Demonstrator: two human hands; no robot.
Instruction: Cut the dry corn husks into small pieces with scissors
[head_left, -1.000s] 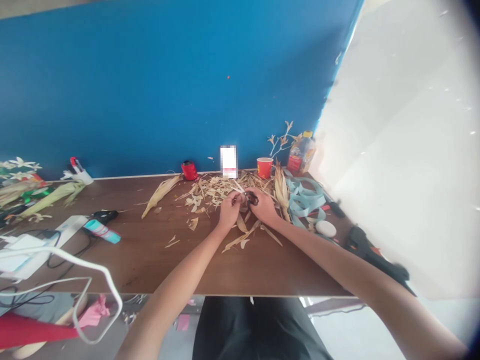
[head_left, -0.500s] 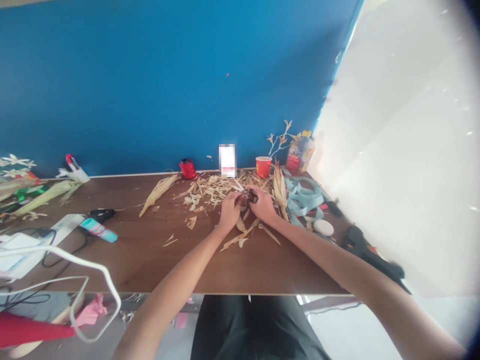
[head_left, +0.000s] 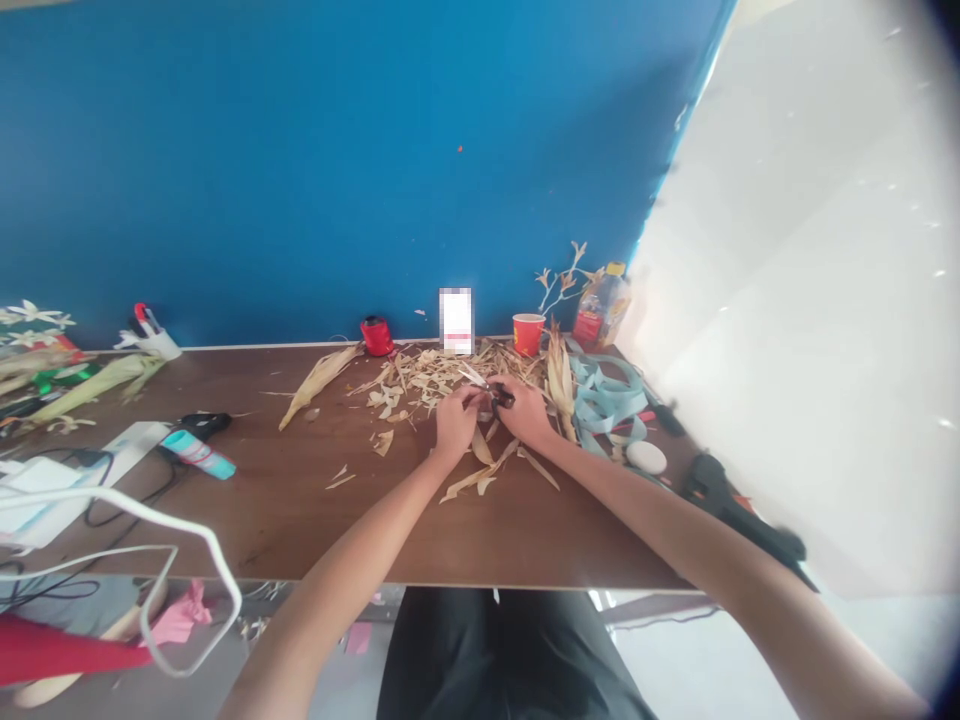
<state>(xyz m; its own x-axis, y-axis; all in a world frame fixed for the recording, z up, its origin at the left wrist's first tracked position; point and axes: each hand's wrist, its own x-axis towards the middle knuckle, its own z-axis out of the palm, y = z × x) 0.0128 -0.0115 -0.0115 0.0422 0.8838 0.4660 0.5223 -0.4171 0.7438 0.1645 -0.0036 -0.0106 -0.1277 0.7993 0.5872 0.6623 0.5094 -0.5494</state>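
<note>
My right hand [head_left: 527,412] is closed around the dark handles of a pair of scissors [head_left: 474,376], whose pale blades point up and to the left. Right beside it, the fingers of my left hand [head_left: 454,424] are pinched together near the blades. Whatever lies between those fingertips is too small and covered to make out. Behind both hands spreads a heap of dry corn husk scraps [head_left: 420,375]. Longer husk strips [head_left: 480,475] lie just in front of my hands, and a bundle of dried husk [head_left: 560,385] rests to the right.
A red paper cup [head_left: 528,335], a plastic bottle [head_left: 600,310] and a red can-like object [head_left: 376,336] stand by the wall. Blue-green ribbon [head_left: 607,395] and a black glue gun [head_left: 742,510] lie on the right. A power strip [head_left: 112,460] and white cable [head_left: 172,515] occupy the left.
The scissor blades have shifted slightly left and down. My left hand has moved a little left; both hands stay close together.
</note>
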